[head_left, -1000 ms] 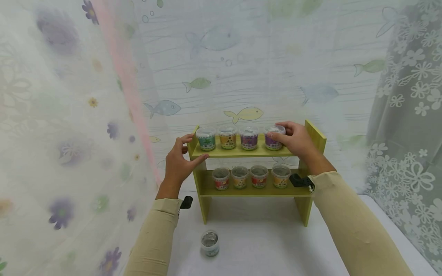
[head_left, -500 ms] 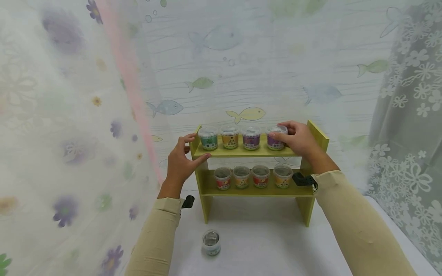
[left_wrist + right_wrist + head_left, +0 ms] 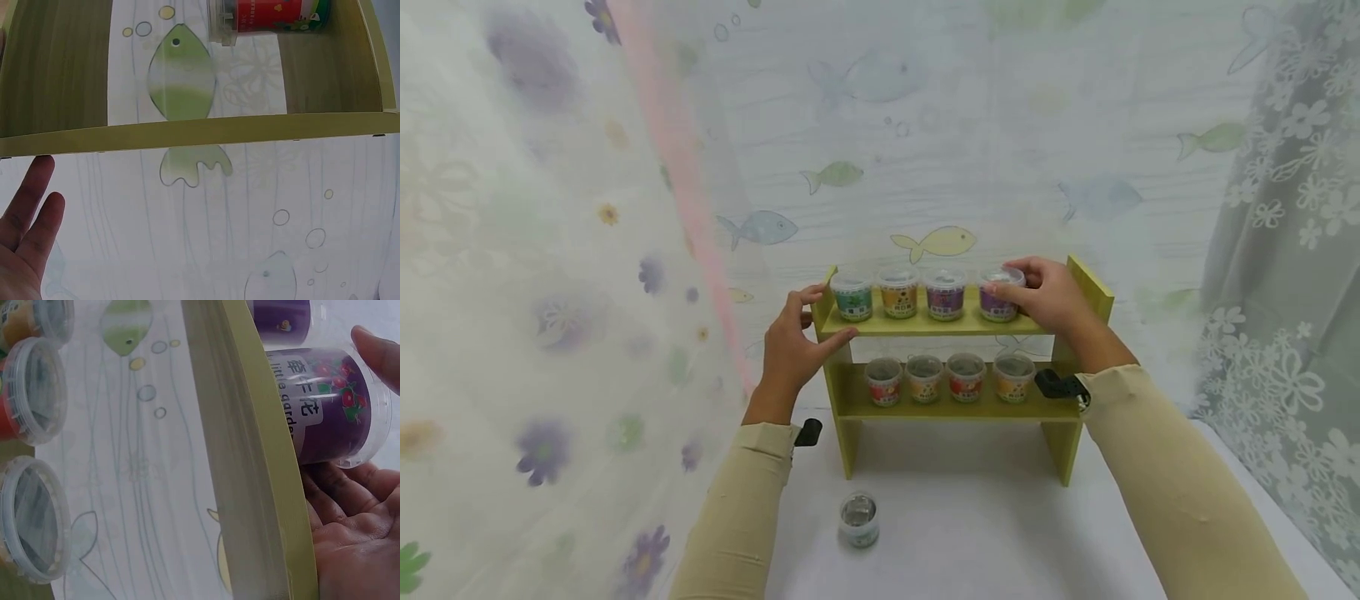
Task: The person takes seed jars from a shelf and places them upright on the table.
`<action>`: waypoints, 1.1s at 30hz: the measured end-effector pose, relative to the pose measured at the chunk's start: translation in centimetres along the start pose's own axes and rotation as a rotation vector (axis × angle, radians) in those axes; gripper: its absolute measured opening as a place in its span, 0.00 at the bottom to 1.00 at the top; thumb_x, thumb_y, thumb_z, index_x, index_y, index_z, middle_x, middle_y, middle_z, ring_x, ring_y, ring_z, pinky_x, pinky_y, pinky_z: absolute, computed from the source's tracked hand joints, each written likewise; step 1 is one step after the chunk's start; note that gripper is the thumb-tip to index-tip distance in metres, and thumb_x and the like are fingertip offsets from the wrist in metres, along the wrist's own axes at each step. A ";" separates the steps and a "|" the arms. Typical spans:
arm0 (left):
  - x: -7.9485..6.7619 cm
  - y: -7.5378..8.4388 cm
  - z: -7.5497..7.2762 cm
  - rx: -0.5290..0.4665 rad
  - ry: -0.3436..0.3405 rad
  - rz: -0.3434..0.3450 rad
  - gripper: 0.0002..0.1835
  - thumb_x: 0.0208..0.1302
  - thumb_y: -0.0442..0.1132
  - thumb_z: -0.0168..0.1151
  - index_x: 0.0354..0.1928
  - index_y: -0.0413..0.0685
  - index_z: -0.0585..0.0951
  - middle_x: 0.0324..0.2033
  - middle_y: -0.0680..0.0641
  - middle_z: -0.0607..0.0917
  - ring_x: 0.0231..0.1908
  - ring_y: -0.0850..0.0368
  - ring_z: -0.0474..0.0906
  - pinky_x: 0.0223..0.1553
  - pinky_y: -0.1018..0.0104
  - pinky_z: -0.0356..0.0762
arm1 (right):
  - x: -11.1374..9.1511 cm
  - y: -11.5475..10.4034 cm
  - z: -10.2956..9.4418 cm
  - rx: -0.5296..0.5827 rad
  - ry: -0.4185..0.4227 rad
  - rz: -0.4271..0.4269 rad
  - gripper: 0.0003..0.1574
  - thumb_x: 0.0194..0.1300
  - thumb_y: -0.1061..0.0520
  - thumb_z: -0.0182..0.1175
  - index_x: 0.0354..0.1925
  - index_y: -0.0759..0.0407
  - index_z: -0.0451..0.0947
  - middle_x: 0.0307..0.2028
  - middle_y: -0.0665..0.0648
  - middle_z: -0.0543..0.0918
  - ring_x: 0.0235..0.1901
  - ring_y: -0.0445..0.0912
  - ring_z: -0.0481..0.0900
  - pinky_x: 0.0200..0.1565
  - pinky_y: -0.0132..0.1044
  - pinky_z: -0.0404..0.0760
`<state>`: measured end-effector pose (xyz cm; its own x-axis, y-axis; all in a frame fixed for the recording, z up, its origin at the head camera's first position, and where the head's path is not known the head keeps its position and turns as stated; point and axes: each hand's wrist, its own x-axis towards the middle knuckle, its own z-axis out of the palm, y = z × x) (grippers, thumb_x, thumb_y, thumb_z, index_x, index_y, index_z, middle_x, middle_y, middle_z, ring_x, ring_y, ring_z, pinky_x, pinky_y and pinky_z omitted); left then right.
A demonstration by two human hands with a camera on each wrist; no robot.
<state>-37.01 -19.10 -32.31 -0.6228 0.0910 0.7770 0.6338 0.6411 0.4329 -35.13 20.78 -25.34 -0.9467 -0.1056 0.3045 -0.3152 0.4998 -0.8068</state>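
Note:
My right hand (image 3: 1052,292) holds the lidded purple tub (image 3: 997,305) at the right end of the upper shelf. In the right wrist view its thumb (image 3: 378,359) is by the clear lid and fingers lie along the tub's other side. My left hand (image 3: 793,346) grips the left end of the green rack (image 3: 951,329), thumb along the upper shelf's front edge. The left wrist view shows fingertips at the outer face of the side panel (image 3: 187,134). Left of the held tub stand another purple tub (image 3: 945,297), an orange tub (image 3: 899,297) and a green tub (image 3: 853,300).
Along the lower shelf stand two red tubs, one (image 3: 883,386) at the left end, and two yellow-orange ones, including a tub (image 3: 1013,383) at the right. A lone tub (image 3: 859,525) sits on the white cloth (image 3: 970,533) before the rack. Fish-print curtain (image 3: 1030,158) hangs behind.
The head view has shifted slightly. Both hands keep their places on the rack and the purple tub, and the tubs stay in their spots.

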 end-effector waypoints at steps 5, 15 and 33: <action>0.1 0.2 -0.1 0.009 -0.013 -0.018 0.42 0.53 0.60 0.78 0.65 0.51 0.71 0.71 0.62 0.74 0.56 0.49 0.84 0.56 0.50 0.83 | -0.1 -0.3 -0.1 0.001 -0.015 0.016 0.54 0.63 0.29 0.66 0.75 0.56 0.66 0.43 0.56 0.82 0.37 0.49 0.78 0.41 0.39 0.80; 0.3 0.3 -0.1 0.002 -0.002 -0.004 0.41 0.54 0.58 0.79 0.64 0.50 0.71 0.71 0.59 0.75 0.59 0.49 0.82 0.57 0.48 0.82 | -0.5 -0.5 -0.4 0.006 -0.026 0.004 0.54 0.62 0.30 0.67 0.75 0.57 0.67 0.44 0.56 0.83 0.36 0.49 0.78 0.39 0.39 0.80; 0.0 -0.2 0.3 0.011 0.007 -0.009 0.41 0.53 0.62 0.77 0.64 0.53 0.71 0.71 0.62 0.75 0.55 0.49 0.85 0.55 0.51 0.84 | -1.2 -0.7 -0.4 -0.024 -0.037 0.001 0.52 0.63 0.31 0.67 0.74 0.57 0.68 0.59 0.65 0.81 0.46 0.48 0.83 0.44 0.36 0.84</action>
<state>-37.21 -19.00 -32.54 -0.6255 0.0795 0.7762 0.6226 0.6505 0.4350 -33.72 20.89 -24.91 -0.9488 -0.1367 0.2847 -0.3133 0.5204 -0.7944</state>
